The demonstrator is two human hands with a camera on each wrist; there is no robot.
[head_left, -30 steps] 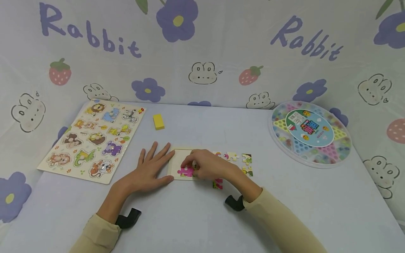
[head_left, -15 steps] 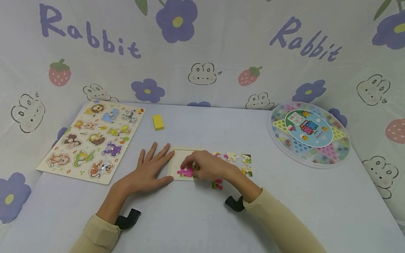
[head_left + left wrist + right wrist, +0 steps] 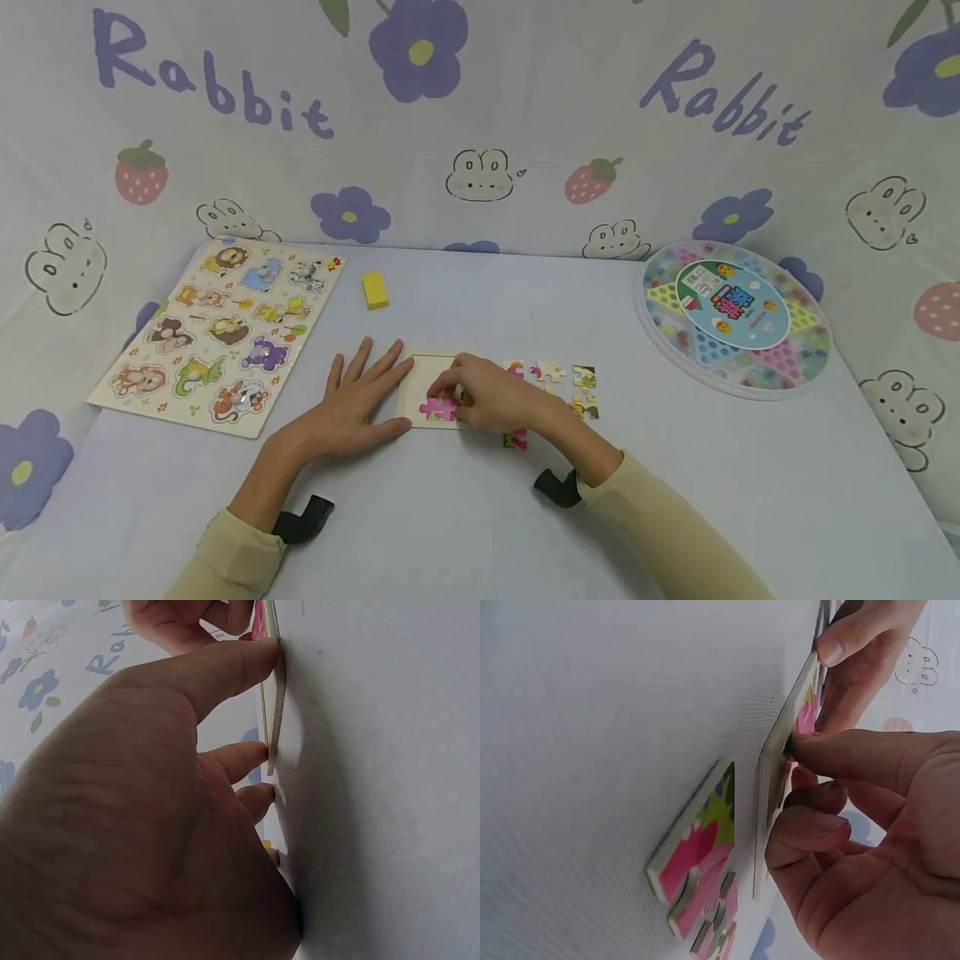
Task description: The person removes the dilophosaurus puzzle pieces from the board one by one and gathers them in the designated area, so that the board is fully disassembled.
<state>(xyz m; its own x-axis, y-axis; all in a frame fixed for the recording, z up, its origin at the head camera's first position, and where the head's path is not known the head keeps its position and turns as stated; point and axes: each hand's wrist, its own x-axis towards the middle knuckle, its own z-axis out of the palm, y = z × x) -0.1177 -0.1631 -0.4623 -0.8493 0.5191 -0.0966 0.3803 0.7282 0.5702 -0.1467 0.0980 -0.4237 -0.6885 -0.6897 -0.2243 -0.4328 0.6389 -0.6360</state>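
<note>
A shallow wooden puzzle tray (image 3: 417, 385) lies flat at the middle of the table. My left hand (image 3: 351, 408) is spread palm down, thumb and index fingertip at the tray's left edge. My right hand (image 3: 501, 395) bends over the tray, its thumb and fingers pinching a small puzzle piece mostly hidden by them. Just left of those fingertips, a pink jigsaw piece (image 3: 437, 408) sits in the lower part of the tray. In the right wrist view, the right thumb (image 3: 847, 756) presses down inside the tray's near rim, close to pink and green pieces.
Loose jigsaw pieces (image 3: 585, 377) lie right of the tray, and a pink one (image 3: 515, 439) is below the right hand. An animal puzzle board (image 3: 281, 354) is at left, a yellow block (image 3: 376, 290) behind the tray, and a round game box (image 3: 810, 354) at back right.
My right hand shifts very slightly over the same spot in the tray. The left hand keeps its place at the tray's edge, and the loose pieces stay put.
</note>
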